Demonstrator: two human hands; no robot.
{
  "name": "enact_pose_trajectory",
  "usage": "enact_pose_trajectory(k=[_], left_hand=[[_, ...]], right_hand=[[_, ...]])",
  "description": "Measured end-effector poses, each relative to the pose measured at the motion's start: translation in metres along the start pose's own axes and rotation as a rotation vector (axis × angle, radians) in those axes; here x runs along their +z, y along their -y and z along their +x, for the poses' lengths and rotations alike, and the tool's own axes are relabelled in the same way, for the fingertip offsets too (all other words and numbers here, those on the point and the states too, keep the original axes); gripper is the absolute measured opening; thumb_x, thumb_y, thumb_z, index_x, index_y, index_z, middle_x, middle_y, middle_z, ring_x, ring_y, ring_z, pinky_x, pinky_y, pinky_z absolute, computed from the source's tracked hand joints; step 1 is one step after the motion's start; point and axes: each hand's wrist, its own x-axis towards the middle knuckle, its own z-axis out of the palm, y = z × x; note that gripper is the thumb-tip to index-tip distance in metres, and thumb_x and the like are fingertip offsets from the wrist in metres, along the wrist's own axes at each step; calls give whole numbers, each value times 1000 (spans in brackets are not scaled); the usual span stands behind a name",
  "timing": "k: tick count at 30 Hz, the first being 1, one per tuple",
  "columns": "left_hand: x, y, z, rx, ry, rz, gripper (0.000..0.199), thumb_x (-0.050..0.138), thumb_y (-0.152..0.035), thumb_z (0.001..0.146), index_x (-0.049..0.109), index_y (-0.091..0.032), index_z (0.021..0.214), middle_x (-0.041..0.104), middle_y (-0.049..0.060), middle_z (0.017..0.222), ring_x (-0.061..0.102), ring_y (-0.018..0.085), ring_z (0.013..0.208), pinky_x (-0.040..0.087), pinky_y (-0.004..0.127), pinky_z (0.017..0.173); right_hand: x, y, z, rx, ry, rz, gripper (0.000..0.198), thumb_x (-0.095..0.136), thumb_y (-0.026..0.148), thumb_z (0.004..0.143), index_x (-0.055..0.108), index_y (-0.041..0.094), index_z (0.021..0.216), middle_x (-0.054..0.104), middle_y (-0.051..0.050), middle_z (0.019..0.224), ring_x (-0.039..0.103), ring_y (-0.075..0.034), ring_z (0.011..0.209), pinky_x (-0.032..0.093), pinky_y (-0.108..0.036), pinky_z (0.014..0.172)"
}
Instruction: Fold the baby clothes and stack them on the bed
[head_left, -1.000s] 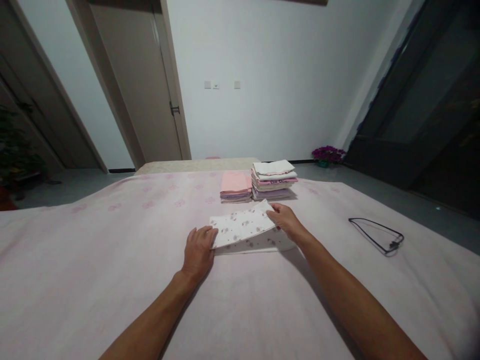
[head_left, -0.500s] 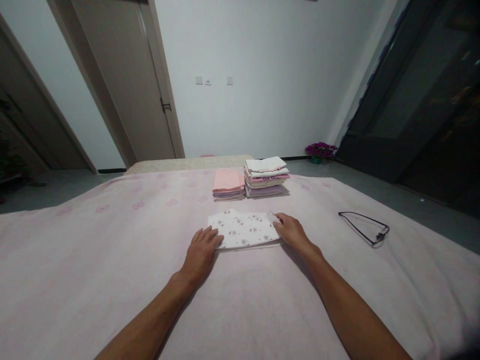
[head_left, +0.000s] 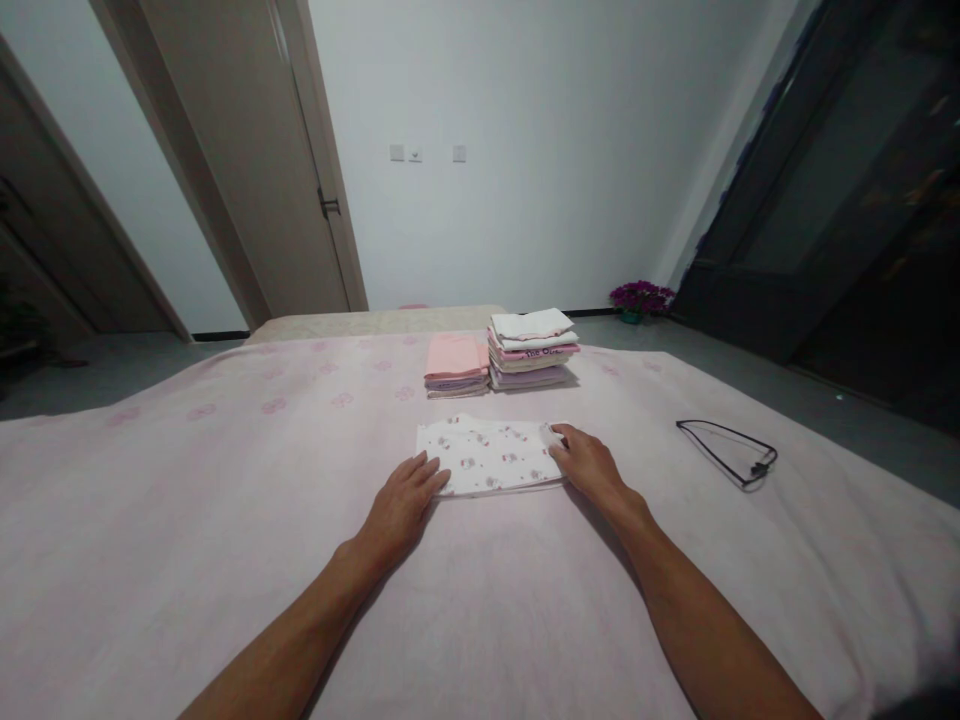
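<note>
A folded white garment with small printed figures lies flat on the bed's pale pink sheet. My left hand rests on its left edge, palm down with the fingers stretched out. At the right edge, my right hand pinches the cloth between thumb and fingers; part of the fingers is hidden. Beyond the garment are two stacks of folded clothes. The lower stack has a pink piece on top, and the taller stack beside it is topped with white.
Black-framed glasses lie on the sheet to the right. Purple flowers in a pot stand on the floor past the bed's far right corner. A closed door and a white wall are behind.
The garment's near right edge has come down flatter onto the sheet, with less gap beneath it. Both hands stay at nearly the same places.
</note>
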Motion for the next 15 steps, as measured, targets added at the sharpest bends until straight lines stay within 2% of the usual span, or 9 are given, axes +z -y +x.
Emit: enact_pose_trajectory(k=[7, 10, 12, 15], left_hand=[[-9, -6, -1, 15, 25, -31, 50, 54, -12, 88, 60, -24, 137, 56, 9, 146, 46, 28, 140, 36, 50, 118], [-13, -8, -3, 21, 18, -69, 45, 56, -20, 90, 63, -23, 134, 57, 9, 145, 47, 28, 139, 37, 47, 118], [-13, -7, -3, -26, 7, -133, 35, 53, -27, 94, 68, -25, 126, 62, 8, 139, 51, 26, 135, 40, 43, 116], [-13, -3, 5, -212, -69, -250, 31, 47, -31, 99, 74, -23, 109, 69, 7, 126, 60, 22, 123, 46, 39, 108]], right_hand=[[-2, -1, -5, 3, 15, -74, 40, 55, 27, 90, 62, 20, 129, 68, -10, 124, 63, -25, 108, 43, -32, 87], [-4, -3, -6, 23, -9, -144, 42, 61, 34, 88, 63, 22, 128, 66, -11, 119, 61, -27, 106, 43, -33, 85], [-5, -6, -5, 57, -42, -168, 51, 66, 41, 85, 61, 22, 131, 63, -13, 120, 58, -29, 109, 43, -35, 87], [-3, -14, -1, 128, -49, -152, 71, 68, 52, 81, 52, 17, 141, 59, -17, 128, 54, -32, 118, 43, -38, 92]])
